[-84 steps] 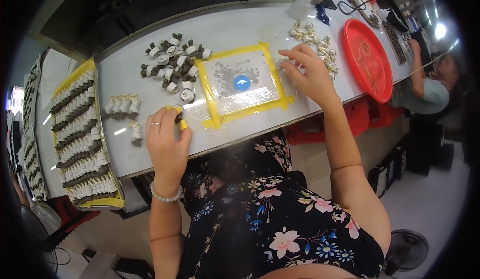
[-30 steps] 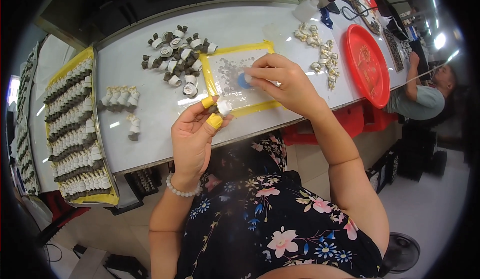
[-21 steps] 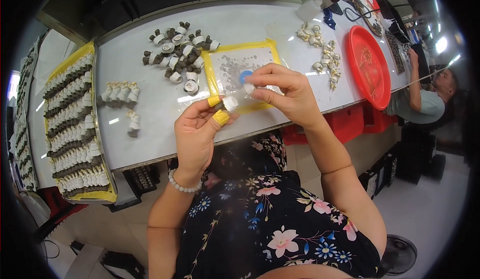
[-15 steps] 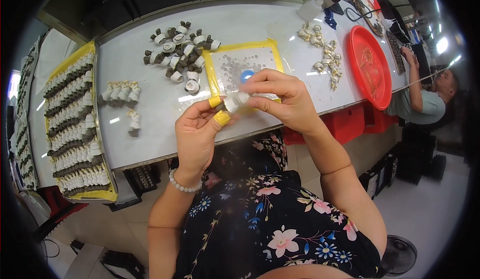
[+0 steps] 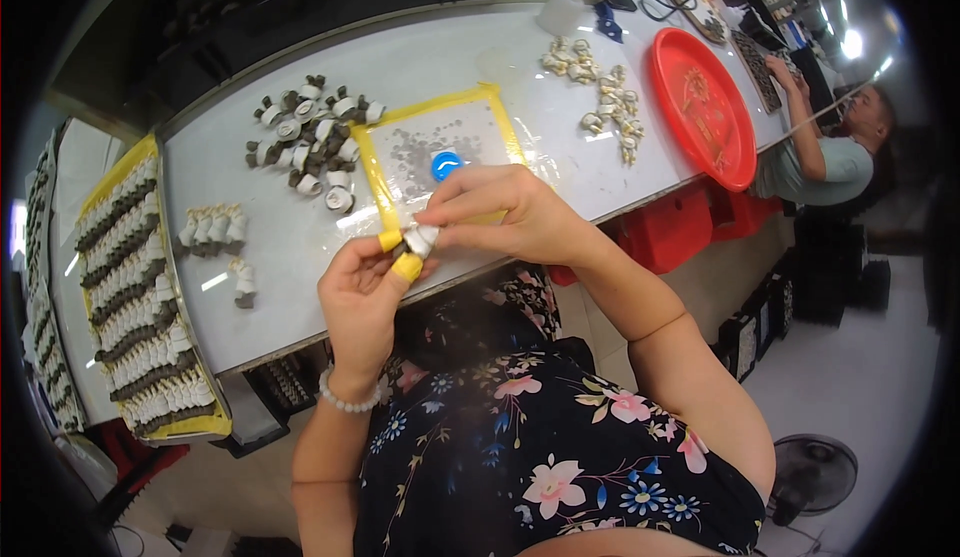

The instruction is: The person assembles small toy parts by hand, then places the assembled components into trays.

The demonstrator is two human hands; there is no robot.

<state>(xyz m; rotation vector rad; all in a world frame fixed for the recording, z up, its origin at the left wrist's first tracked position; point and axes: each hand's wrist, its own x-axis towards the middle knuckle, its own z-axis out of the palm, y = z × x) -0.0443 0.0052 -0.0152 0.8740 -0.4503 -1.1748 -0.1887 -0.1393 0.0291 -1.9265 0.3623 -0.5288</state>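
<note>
My left hand (image 5: 362,297), yellow covers on its thumb and forefinger, pinches a small white-and-dark figurine part (image 5: 419,241) over the table's near edge. Fingertips of my right hand (image 5: 510,215) close on the white end of the same part. Just beyond lies a clear sheet bordered with yellow tape (image 5: 375,177), with grey round bits scattered on it. A blue round cap (image 5: 445,165) rests on that sheet, near my right fingers. Left of it is a heap of similar white-and-dark parts (image 5: 318,137).
At far left, a yellow-edged tray (image 5: 160,172) carries rows of small figurines. A few more figurines (image 5: 213,227) stand beside it. Small cream-and-gold pieces (image 5: 615,107) lie right of the sheet, before a red oval basin (image 5: 665,97). Another person (image 5: 825,162) sits at far right.
My view has shifted, so the tabletop things sit further left. Both hands keep the figurine part between them, and its white end has turned a little under my right fingers.
</note>
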